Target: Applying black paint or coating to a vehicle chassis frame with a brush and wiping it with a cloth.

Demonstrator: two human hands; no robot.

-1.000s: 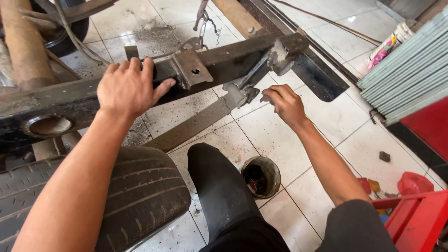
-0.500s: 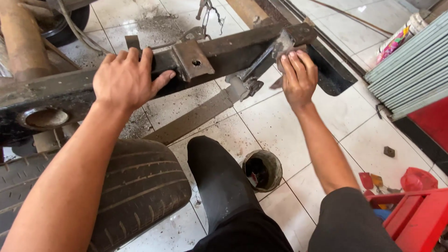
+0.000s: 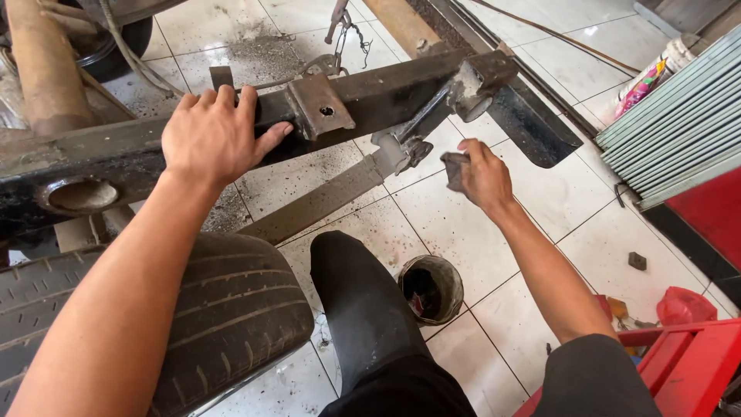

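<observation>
Shop floor clutter
Worn tyre [image 3: 193,309] lying bottom left, small dirty can [image 3: 432,288] sitting on white tiles [image 3: 556,193], red bin [image 3: 679,371] & grey slats [image 3: 679,131] resting at right.

1. Your left hand [image 3: 210,139] lies on a black, rust-brown frame beam [image 3: 370,96].
2. Your right hand [image 3: 485,174] grips a dark grey piece [image 3: 454,168].
3. Tyre [image 3: 193,309]: black, grooved tread.
4. Floor tiles [image 3: 540,201]: white, grey grout grid, black specks.
5. Tin can [image 3: 432,287]: dark inside, with a red bit.
6. Red cart [image 3: 679,371]; grey corrugated sheets [image 3: 679,131].
</observation>
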